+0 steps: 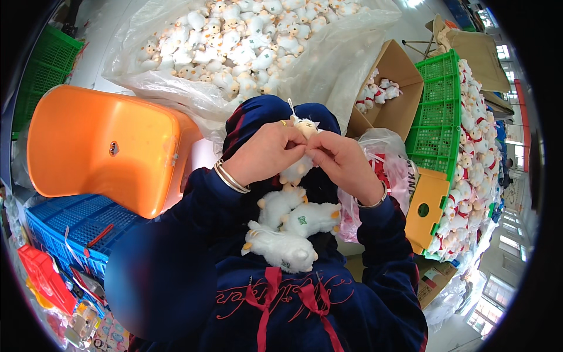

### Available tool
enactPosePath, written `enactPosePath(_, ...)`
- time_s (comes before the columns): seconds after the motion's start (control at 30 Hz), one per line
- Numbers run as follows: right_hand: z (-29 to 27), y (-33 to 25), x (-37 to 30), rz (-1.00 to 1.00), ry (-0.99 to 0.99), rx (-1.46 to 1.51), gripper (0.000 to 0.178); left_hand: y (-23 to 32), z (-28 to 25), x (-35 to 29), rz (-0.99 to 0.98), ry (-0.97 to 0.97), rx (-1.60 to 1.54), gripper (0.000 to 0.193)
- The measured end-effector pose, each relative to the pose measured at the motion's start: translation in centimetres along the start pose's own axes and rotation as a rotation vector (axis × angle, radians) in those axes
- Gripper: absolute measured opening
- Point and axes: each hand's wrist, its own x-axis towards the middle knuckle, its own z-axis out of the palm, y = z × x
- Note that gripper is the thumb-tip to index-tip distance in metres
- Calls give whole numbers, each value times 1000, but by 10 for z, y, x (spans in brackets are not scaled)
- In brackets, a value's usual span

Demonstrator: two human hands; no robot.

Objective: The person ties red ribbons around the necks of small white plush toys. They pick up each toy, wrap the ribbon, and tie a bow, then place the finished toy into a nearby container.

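White plush toy (pixel 297 169) held right of the orange chair (pixel 88 138).
Left hand (pixel 264 151) and right hand (pixel 347 166) pinch at its neck, fingertips pressed together; its long axis points away from the wearer, head outermost, feet nearer.

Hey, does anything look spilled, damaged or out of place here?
Nothing clearly looks spilled or damaged. Three white toys lie askew in the lap, loosely bunched, while the left hand and right hand hold another toy. The big pile sits within plastic sheeting.
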Motion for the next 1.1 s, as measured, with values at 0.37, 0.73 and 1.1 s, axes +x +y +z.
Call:
enactPosePath(0.37,-3,2,4,-29,-1,-35,10,-4,-1,-1,9,-1,29,12)
enactPosePath(0.73,17,5,4,-107,172,-259,13,-2,-7,0,-18,-26,6,14)
enactPosePath(1.1,50,48,-5,-452,482,-261,21,0,-10,-3,-41,-36,34,18)
